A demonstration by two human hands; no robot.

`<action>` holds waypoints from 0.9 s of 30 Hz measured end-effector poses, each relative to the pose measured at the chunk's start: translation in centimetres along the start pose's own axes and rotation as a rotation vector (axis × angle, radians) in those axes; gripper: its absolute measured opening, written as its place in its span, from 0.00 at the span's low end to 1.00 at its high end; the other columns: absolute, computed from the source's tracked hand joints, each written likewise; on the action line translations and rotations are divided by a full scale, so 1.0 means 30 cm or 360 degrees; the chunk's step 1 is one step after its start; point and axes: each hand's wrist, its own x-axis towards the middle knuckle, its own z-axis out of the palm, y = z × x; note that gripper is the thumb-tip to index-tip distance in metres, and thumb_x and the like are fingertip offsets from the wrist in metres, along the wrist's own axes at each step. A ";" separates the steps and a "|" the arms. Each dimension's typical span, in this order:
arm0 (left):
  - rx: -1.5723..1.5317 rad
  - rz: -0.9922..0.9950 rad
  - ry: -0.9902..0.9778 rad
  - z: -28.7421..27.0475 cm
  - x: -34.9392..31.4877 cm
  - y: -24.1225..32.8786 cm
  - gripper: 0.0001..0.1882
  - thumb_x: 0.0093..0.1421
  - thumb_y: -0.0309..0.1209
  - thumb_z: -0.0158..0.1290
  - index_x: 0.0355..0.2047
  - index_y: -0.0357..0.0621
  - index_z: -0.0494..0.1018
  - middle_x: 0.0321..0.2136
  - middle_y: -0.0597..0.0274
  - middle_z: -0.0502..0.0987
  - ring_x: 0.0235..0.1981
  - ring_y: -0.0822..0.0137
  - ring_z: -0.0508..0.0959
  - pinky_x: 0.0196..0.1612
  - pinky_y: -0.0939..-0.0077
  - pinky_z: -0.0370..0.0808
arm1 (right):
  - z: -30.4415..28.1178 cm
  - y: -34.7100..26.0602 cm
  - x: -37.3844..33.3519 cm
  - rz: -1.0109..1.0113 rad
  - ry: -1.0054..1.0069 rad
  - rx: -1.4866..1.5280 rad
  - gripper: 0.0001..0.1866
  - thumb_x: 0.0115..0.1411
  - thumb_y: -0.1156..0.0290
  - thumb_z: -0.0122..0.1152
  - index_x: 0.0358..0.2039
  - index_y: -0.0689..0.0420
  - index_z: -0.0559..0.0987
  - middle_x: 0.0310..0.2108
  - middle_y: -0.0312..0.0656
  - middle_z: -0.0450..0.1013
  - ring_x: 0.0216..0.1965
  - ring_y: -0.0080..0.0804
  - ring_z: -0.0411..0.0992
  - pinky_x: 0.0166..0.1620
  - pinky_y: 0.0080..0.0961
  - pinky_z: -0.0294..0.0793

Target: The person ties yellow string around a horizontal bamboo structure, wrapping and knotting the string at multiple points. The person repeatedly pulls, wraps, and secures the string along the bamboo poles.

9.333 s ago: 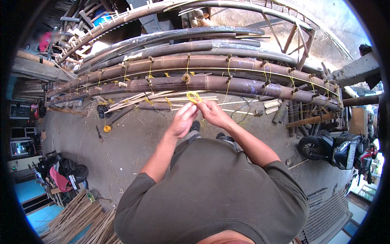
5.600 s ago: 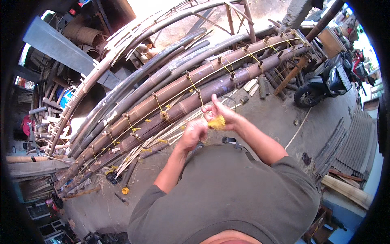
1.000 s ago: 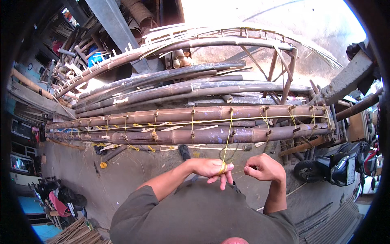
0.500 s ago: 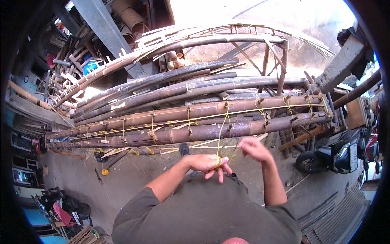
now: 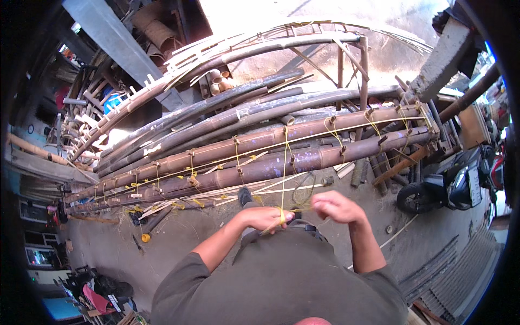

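A yellow cord [image 5: 284, 179] runs taut from a peg on the farther of two long brown bamboo poles [image 5: 260, 142] down to my left hand [image 5: 262, 218]. Several turns of it wrap around that hand near the thumb, and its fingers are closed on the cord. To the right, my right hand [image 5: 337, 207] is raised with curled fingers, pinching a stretch of the same cord that spans the gap between my hands. More yellow ties link pegs on the far pole to the nearer bamboo pole [image 5: 319, 158].
Dark bamboo poles [image 5: 216, 122] lie stacked behind the pegged pair. A curved bamboo frame [image 5: 244, 53] stands beyond them. At the right is a parked motorbike [image 5: 444, 187]. A knife [image 5: 138, 245] and a yellow roll [image 5: 145, 238] lie on the floor at left.
My left hand's fingers, spread before, have closed around the cord. The right hand has come slightly lower, with cord stretched from it toward the left. The view has shifted a little.
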 end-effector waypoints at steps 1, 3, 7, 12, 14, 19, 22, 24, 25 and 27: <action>-0.0153 0.0116 -0.0071 -0.018 -0.012 0.022 0.29 0.70 0.50 0.35 0.59 0.39 0.65 0.36 0.59 0.79 0.24 0.75 0.74 0.28 0.80 0.72 | 0.033 -0.025 0.007 -0.0045 -0.0058 -0.0149 0.14 0.66 0.66 0.46 0.25 0.58 0.71 0.19 0.30 0.64 0.24 0.18 0.63 0.26 0.21 0.66; -0.0482 0.0330 -0.0187 -0.083 -0.079 0.078 0.28 0.71 0.49 0.35 0.55 0.36 0.69 0.32 0.61 0.79 0.21 0.77 0.70 0.25 0.81 0.69 | 0.042 0.039 0.015 -0.0031 0.0196 0.0007 0.13 0.65 0.65 0.48 0.25 0.56 0.71 0.19 0.29 0.62 0.21 0.16 0.61 0.24 0.19 0.63; -0.1110 0.0807 0.0154 -0.154 -0.176 0.079 0.29 0.69 0.51 0.40 0.45 0.33 0.75 0.26 0.62 0.77 0.18 0.84 0.63 0.20 0.89 0.60 | -0.161 0.339 -0.017 0.0339 0.0647 0.0267 0.12 0.64 0.64 0.47 0.24 0.52 0.72 0.19 0.27 0.61 0.20 0.13 0.58 0.22 0.17 0.60; -0.1043 0.0821 0.0507 -0.213 -0.222 0.113 0.32 0.69 0.53 0.36 0.50 0.33 0.71 0.26 0.65 0.74 0.16 0.84 0.60 0.20 0.91 0.57 | -0.337 0.732 -0.189 0.0862 0.0934 -0.0518 0.11 0.62 0.66 0.50 0.35 0.59 0.77 0.28 0.36 0.74 0.29 0.27 0.71 0.35 0.28 0.72; -0.1134 0.0796 0.0414 -0.184 -0.212 0.095 0.33 0.69 0.54 0.34 0.52 0.33 0.70 0.24 0.67 0.73 0.17 0.85 0.59 0.20 0.91 0.56 | -0.254 0.666 -0.142 0.0611 0.1136 -0.1253 0.14 0.62 0.64 0.54 0.39 0.61 0.77 0.33 0.37 0.75 0.36 0.30 0.73 0.40 0.31 0.72; -0.1162 0.0858 0.0506 -0.138 -0.114 0.161 0.34 0.69 0.55 0.34 0.51 0.34 0.71 0.22 0.71 0.70 0.16 0.86 0.58 0.20 0.91 0.55 | 0.153 0.119 0.170 -0.0392 0.0529 -0.0242 0.19 0.66 0.60 0.53 0.49 0.62 0.75 0.46 0.43 0.75 0.53 0.33 0.69 0.57 0.32 0.65; -0.1135 0.0906 0.0566 -0.181 -0.136 0.227 0.34 0.69 0.56 0.34 0.49 0.34 0.71 0.22 0.73 0.69 0.17 0.85 0.57 0.21 0.90 0.56 | 0.222 0.112 0.219 -0.0271 -0.0095 0.0239 0.15 0.68 0.61 0.50 0.44 0.60 0.76 0.37 0.35 0.75 0.40 0.24 0.71 0.46 0.25 0.71; -0.1143 0.0901 0.0603 -0.204 -0.184 0.215 0.33 0.69 0.54 0.35 0.50 0.33 0.71 0.21 0.73 0.69 0.17 0.85 0.57 0.21 0.90 0.56 | 0.185 0.199 0.203 -0.0068 0.0130 0.0618 0.14 0.68 0.61 0.50 0.41 0.58 0.77 0.31 0.31 0.73 0.33 0.18 0.69 0.38 0.18 0.70; -0.1136 0.0898 0.0631 -0.210 -0.196 0.197 0.33 0.69 0.54 0.35 0.50 0.33 0.71 0.21 0.73 0.69 0.17 0.85 0.57 0.21 0.89 0.57 | 0.167 0.172 0.177 0.0016 0.0488 0.0615 0.12 0.68 0.62 0.49 0.36 0.55 0.77 0.25 0.27 0.69 0.26 0.14 0.64 0.31 0.13 0.66; -0.1109 0.0820 0.0619 -0.197 -0.206 0.154 0.32 0.69 0.54 0.36 0.51 0.34 0.71 0.21 0.73 0.69 0.17 0.85 0.58 0.21 0.88 0.57 | 0.087 0.264 0.138 -0.0024 0.0474 0.0980 0.12 0.68 0.63 0.50 0.34 0.55 0.77 0.25 0.26 0.69 0.27 0.14 0.64 0.32 0.12 0.64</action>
